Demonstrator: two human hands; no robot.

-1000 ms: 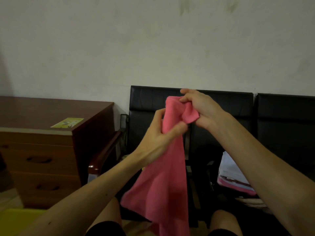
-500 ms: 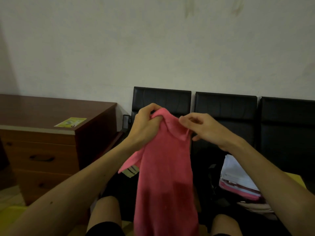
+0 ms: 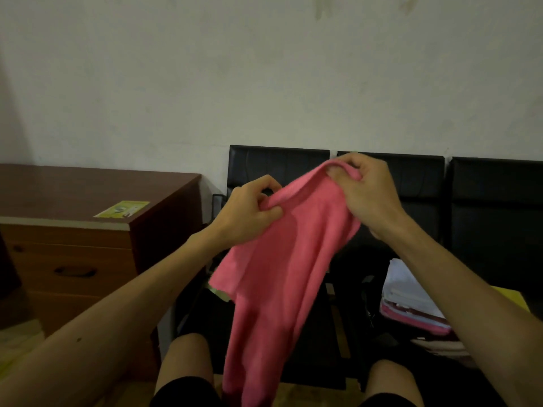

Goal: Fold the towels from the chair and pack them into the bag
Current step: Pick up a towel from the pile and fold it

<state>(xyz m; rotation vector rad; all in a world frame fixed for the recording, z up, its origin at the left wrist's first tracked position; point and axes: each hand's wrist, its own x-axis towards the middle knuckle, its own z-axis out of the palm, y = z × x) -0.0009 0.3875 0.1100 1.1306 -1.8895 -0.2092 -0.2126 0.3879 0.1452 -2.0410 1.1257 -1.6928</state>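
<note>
We hold a pink towel (image 3: 279, 274) up before a row of black chairs (image 3: 279, 165). Our left forearm (image 3: 132, 306) and right forearm (image 3: 458, 289) reach forward from the lower corners. Our left hand (image 3: 249, 210) pinches the towel's upper edge between thumb and curled fingers. Our right hand (image 3: 367, 195), raised a little higher, curls its fingers over the top hem and grips it, the back of the hand toward us. The cloth sags between the two grips and hangs down between our knees (image 3: 188, 359), its lower end past the bottom edge. A stack of folded cloths (image 3: 408, 298), white over pink, lies on the dark seat at right, beside our right forearm. A brown drawer cabinet (image 3: 88, 195) stands at left, with a yellow sticker (image 3: 122, 209) near its top's front right corner.
</note>
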